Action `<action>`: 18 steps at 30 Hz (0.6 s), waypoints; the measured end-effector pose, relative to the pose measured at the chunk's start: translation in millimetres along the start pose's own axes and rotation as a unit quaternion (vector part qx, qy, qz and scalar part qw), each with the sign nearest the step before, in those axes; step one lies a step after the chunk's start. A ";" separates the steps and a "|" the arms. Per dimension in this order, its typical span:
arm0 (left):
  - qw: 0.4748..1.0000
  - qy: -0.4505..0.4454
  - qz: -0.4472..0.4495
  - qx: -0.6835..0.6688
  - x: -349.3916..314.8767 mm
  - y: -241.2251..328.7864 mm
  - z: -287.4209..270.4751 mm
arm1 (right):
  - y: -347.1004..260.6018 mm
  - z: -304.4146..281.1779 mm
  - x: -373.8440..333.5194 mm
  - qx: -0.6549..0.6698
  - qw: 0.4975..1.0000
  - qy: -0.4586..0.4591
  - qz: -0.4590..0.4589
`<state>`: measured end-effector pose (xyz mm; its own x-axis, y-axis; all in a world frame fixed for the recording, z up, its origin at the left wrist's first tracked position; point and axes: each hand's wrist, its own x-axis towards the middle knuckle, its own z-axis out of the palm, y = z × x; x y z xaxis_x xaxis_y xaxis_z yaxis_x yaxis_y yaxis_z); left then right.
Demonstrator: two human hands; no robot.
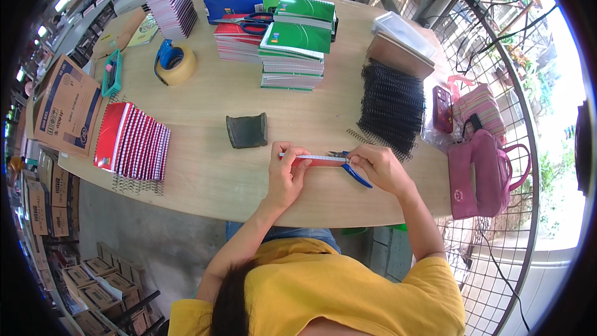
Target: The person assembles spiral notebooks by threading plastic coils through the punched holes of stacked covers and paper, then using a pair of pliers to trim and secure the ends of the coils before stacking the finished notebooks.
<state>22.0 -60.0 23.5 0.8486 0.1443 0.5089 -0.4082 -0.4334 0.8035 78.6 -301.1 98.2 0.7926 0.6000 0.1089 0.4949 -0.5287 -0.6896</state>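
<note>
Head view: left hand [288, 175] pinches one end of a notebook [316, 162] over the counter [202, 171]; right hand [377, 167] pinches its other end, presumably keeping it steady; blue pliers [357, 176] cross just beneath, resting or held unclear. Notebook looks thin, red, with a white edge uppermost.

The slim notebook [320, 161] at the centre of the frame pairs red with a white edge; the pliers [359, 177] there have blue handles. Black wire coils [392, 102] darken the right, near a dusky pink bag [471, 177] and a pouch [482, 109] striped in pinks. Upper centre, green covers [300, 37] top white pages. The left-hand stack [134, 143] alternates red and white bands. The worktop [205, 171] is pale beige, the shirt [354, 292] at the bottom plain yellow.
</note>
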 end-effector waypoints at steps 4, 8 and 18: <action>1.000 0.001 0.007 0.004 0.1 -0.5 0.7 | -8.3 7.1 -0.1 -0.069 0.997 0.027 -0.027; 1.000 -0.001 0.006 0.007 -1.9 -2.5 0.0 | -27.6 13.4 5.0 -0.084 0.993 0.082 -0.023; 1.000 0.003 -0.002 -0.005 -3.1 1.6 2.3 | -17.0 18.4 6.2 -0.161 0.980 0.083 -0.082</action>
<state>19.4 -63.2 22.5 0.8483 0.1522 0.5071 -0.4079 -0.4229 0.8092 68.5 -277.4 97.4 0.7262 0.6015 0.3328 0.6866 -0.6112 -0.3936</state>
